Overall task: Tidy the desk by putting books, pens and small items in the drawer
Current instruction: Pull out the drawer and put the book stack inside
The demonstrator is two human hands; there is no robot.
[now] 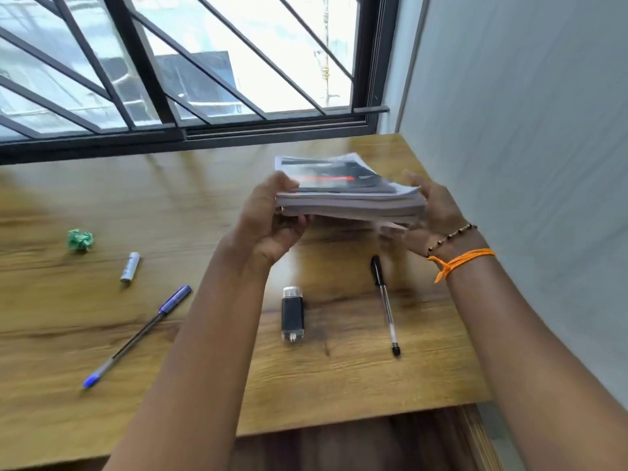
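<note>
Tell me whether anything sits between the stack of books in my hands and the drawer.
Cannot say fully: no open drawer shows. Both hands, left and right, hold the stack of books above the wooden desk, clear of the black pen and black USB stick below.

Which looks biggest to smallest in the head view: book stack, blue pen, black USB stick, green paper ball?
1. Stack of books.
2. Blue pen.
3. Black USB stick.
4. Crumpled green paper ball, though it lies farther away.

A stack of books [350,195] sits between the fingers [289,185] of both hands, above the desk [204,198]; two pens lie nearer than the fingertips.
</note>
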